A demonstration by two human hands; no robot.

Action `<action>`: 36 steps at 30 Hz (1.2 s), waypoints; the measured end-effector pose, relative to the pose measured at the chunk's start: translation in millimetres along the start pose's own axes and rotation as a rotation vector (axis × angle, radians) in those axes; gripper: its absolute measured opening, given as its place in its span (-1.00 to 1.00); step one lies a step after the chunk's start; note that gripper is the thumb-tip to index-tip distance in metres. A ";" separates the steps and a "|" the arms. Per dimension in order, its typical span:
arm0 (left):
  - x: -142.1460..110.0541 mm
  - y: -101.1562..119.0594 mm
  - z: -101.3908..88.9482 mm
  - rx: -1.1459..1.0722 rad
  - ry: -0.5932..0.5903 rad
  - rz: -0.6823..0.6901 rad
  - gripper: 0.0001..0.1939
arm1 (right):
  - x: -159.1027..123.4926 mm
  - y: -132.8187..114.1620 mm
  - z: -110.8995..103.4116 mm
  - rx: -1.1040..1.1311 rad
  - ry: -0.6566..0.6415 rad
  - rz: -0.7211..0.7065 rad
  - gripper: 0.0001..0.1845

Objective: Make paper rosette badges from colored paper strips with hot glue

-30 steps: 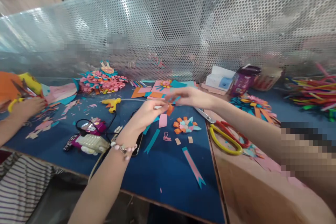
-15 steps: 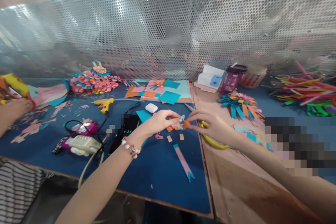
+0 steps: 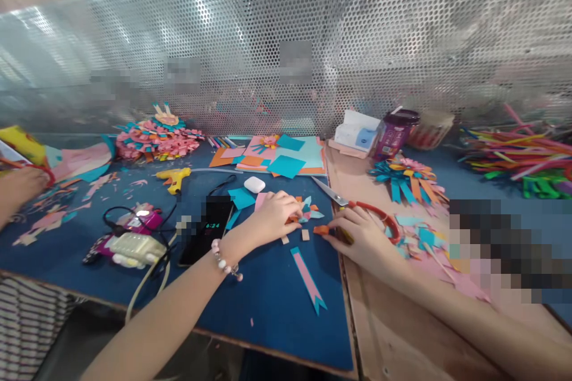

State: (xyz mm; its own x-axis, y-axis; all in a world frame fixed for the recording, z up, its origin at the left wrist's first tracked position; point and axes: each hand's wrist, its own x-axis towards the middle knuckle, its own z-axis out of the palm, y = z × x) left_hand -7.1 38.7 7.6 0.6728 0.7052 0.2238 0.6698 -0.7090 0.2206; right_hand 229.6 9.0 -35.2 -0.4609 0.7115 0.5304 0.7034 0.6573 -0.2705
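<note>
My left hand [image 3: 273, 218] rests on the blue table top [image 3: 268, 297], fingers curled down onto a small paper flower of orange and light blue petals [image 3: 309, 210]. My right hand [image 3: 357, 233] lies just right of it and pinches a small orange paper piece [image 3: 320, 230] between thumb and finger. Red and yellow handled scissors [image 3: 357, 209] lie right behind my right hand. A pink and teal ribbon strip [image 3: 307, 278] lies in front of both hands. A dark phone [image 3: 208, 228] sits left of my left wrist.
A yellow glue gun [image 3: 175, 177], coloured paper sheets [image 3: 277, 158], a heap of paper flowers [image 3: 154, 137] and a tissue box [image 3: 357, 131] stand towards the perforated metal screen. Another person's hand [image 3: 18, 187] works at the far left. Coloured sticks [image 3: 522, 158] lie far right.
Both hands have come down from in front of me to the table. The left hand now presses on the paper flower and the right has drawn away holding an orange piece.
</note>
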 end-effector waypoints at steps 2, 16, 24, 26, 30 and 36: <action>0.1 -0.4 0.0 0.016 -0.008 -0.003 -0.89 | -1.9 0.4 -1.1 -0.020 -0.012 0.010 -0.86; -0.5 -1.8 5.0 0.006 0.053 0.038 -0.86 | 5.7 -7.6 1.9 0.039 0.031 0.078 -0.91; -0.5 0.5 8.0 0.006 0.042 0.050 -0.80 | 9.3 -8.8 8.1 -0.032 0.034 0.079 -0.88; -0.8 1.1 7.7 0.005 0.036 0.047 -0.79 | 9.3 -8.3 9.2 -0.043 0.032 0.080 -0.88; -1.1 0.1 8.5 0.003 0.036 0.048 -0.79 | 9.6 -7.9 10.6 -0.044 0.039 0.073 -0.87; -0.2 0.6 8.3 -0.011 0.020 0.051 -0.78 | 9.5 -7.4 12.1 -0.054 0.048 0.064 -0.88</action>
State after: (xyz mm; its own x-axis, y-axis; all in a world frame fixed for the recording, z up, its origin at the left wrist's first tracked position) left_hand -4.2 38.1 -0.2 0.6998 0.6677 0.2540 0.6310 -0.7444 0.2184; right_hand 213.5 13.9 -37.9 -0.3882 0.7381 0.5518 0.7595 0.5954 -0.2621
